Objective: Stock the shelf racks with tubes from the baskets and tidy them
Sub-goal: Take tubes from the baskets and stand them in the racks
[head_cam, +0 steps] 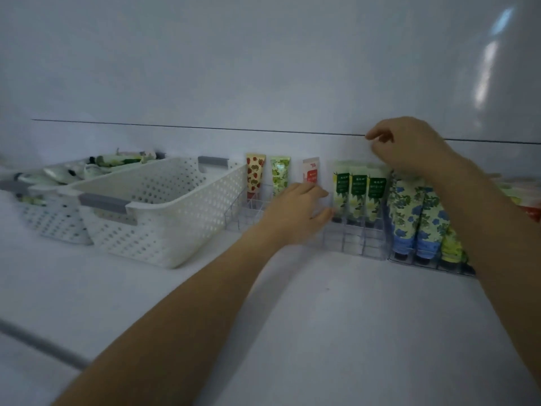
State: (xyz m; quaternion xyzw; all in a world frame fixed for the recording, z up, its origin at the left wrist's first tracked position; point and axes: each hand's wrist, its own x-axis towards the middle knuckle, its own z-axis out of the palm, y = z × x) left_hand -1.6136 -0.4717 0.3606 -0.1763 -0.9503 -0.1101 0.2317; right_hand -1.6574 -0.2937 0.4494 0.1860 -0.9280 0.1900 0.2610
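Observation:
Three green leaf-print tubes [359, 194] stand side by side at the back of a clear rack [358, 243]. My left hand [295, 210] grips that rack's left wall between fingers and thumb. Above the tubes, my right hand [409, 148] hovers with curled fingers, and I see nothing in it. Another clear rack [238, 213] to the left holds a strawberry tube [255, 177], a green grape tube [279, 177] and a red-and-white tube [310, 171]. The rack on the right holds blue floral tubes [415, 224] and a yellow-green tube [450, 249].
A white perforated basket [164, 227] with grey handles sits left of the racks, and I see nothing inside it. Behind it, a second basket [52, 221] holds several loose tubes [96, 168]. More tubes [524, 194] lie at the far right. A white wall backs the shelf.

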